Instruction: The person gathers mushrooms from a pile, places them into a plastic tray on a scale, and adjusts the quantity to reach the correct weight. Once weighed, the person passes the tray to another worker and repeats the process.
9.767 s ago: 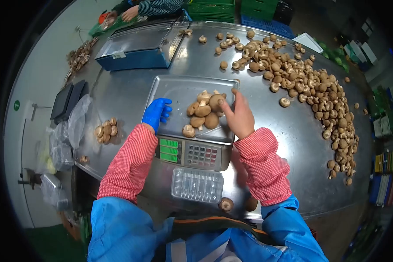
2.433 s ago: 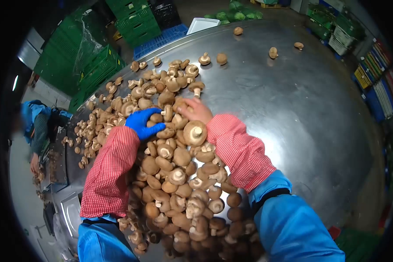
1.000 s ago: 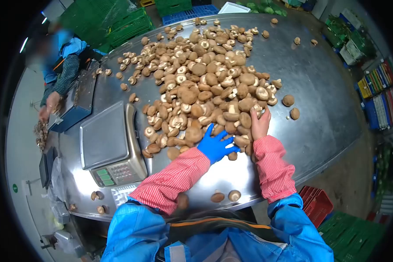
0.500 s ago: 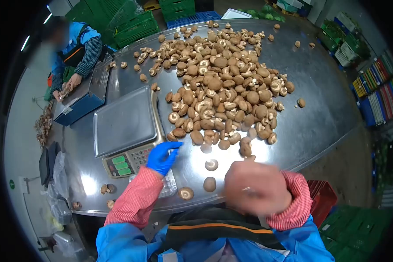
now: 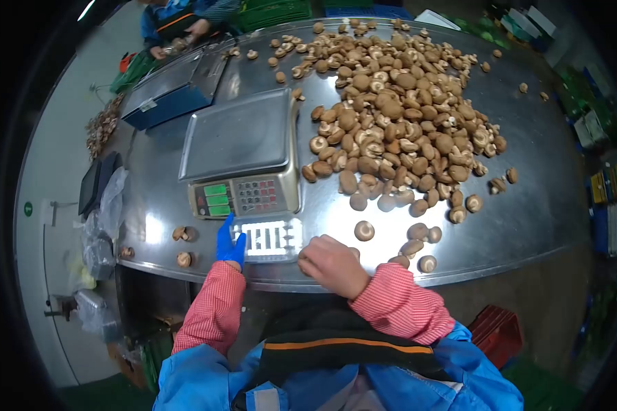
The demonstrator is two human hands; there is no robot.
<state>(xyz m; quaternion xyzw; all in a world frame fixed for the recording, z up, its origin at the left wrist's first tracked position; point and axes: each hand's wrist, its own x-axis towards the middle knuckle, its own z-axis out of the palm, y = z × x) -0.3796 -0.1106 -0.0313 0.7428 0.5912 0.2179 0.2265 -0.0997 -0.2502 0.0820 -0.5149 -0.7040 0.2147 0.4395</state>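
Observation:
A clear plastic tray (image 5: 273, 240) lies on the steel table just in front of a weighing scale (image 5: 242, 154) whose platter is bare. My left hand (image 5: 230, 241), in a blue glove, rests on the tray's left end. My bare right hand (image 5: 330, 264) is at the tray's right end, fingers curled, touching its corner. A large heap of brown mushrooms (image 5: 394, 116) covers the table to the right of the scale. A few loose mushrooms (image 5: 364, 231) lie near my right hand.
A second blue scale (image 5: 175, 89) stands at the back left, where another person's hands (image 5: 200, 27) work. Two or three stray mushrooms (image 5: 182, 234) lie left of the tray. Plastic bags (image 5: 106, 212) hang at the table's left edge. A red crate (image 5: 497, 329) sits on the floor.
My hands left the mushroom heap and came back to the near table edge. Both now sit at the ends of the clear tray. The view turned left toward the scale.

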